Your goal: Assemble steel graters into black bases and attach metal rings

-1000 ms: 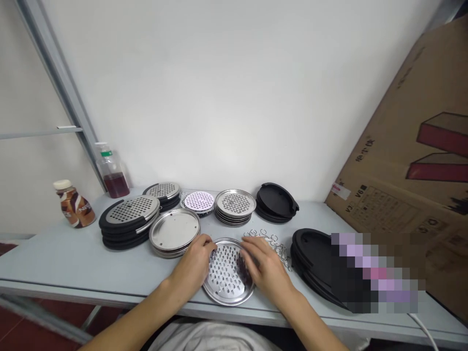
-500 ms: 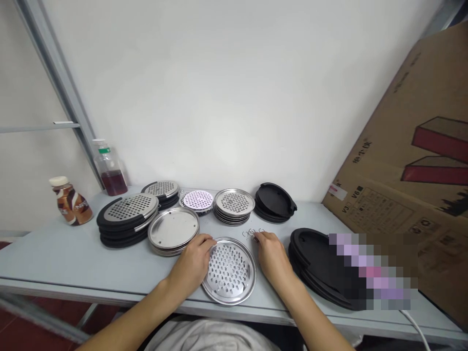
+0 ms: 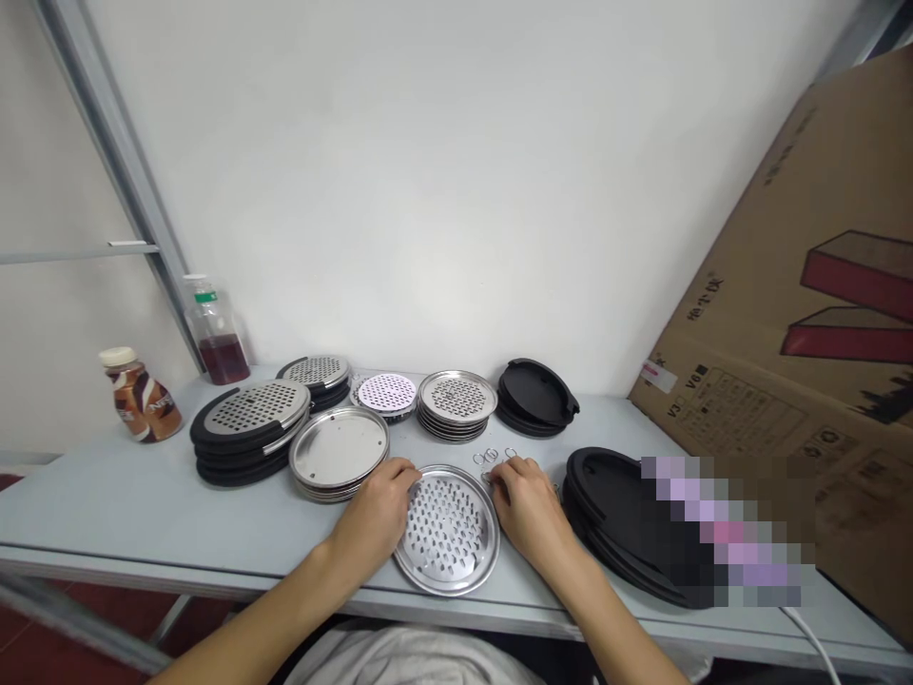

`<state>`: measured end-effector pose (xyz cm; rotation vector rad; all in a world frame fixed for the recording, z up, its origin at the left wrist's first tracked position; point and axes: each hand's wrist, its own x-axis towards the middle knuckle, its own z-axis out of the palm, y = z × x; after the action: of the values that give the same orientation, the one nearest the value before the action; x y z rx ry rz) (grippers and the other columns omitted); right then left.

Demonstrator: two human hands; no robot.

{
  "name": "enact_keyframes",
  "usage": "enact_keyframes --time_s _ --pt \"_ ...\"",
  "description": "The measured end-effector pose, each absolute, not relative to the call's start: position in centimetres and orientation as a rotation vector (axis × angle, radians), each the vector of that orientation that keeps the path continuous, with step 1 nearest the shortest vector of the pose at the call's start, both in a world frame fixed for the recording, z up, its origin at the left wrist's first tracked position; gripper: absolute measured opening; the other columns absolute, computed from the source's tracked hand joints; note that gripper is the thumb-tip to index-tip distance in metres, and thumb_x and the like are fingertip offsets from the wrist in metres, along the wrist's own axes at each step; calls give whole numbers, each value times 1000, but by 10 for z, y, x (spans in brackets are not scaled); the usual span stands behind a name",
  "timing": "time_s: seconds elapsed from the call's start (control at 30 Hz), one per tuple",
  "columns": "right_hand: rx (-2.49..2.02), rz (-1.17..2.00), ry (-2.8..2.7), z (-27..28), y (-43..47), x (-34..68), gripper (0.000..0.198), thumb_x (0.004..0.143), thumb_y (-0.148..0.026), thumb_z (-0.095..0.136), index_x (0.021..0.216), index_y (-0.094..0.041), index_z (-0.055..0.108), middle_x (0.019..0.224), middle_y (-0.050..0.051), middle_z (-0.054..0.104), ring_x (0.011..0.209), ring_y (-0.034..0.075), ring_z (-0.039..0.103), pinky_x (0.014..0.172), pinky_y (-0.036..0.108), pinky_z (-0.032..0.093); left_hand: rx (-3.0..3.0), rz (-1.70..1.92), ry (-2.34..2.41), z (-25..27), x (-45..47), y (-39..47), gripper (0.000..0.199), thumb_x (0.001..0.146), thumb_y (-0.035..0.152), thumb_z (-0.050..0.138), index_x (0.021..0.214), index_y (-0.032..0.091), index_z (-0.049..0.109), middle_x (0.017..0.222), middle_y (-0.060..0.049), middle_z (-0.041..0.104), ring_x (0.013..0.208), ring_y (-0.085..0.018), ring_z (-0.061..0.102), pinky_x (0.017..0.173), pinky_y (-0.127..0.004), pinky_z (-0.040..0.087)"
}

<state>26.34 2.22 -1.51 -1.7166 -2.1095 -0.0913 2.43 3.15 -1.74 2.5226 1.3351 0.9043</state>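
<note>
A round metal grater disc [image 3: 446, 533] with raised teeth lies on the table in front of me. My left hand [image 3: 381, 504] is closed on its upper left rim, thumb and fingers together. On the disc's right side, my right hand [image 3: 524, 499] pinches a small wire ring [image 3: 486, 478] beside the upper right rim. Several more loose rings [image 3: 491, 456] lie just beyond those fingertips. A stack of plain metal discs [image 3: 339, 447] stands to the left of my left hand. Black round bases [image 3: 613, 504] are piled to the right of my right hand.
At the back stand a stack of grater discs [image 3: 457, 398], black bases [image 3: 536, 393] and a lilac perforated disc [image 3: 387, 392]. Assembled black-rimmed graters [image 3: 249, 409] are stacked at left, near two bottles [image 3: 146, 400]. A large carton [image 3: 799, 314] leans along the right side.
My right hand has moved left, from the loose rings to the disc's upper right rim, with a ring at its fingertips. My left hand and the disc have stayed put.
</note>
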Motion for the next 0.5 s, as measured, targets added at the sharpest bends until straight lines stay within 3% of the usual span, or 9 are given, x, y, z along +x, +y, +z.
enact_keyframes --time_s 0.5 --pt "-1761 -200 -2114 -28 22 265 21 94 -9 43 84 -18 59 88 12 60 87 26 55 79 39 47 2582 797 1370 -14 26 35 42 78 -10 43 102 14 69 107 -11 66 100 -22 63 95 -37 53"
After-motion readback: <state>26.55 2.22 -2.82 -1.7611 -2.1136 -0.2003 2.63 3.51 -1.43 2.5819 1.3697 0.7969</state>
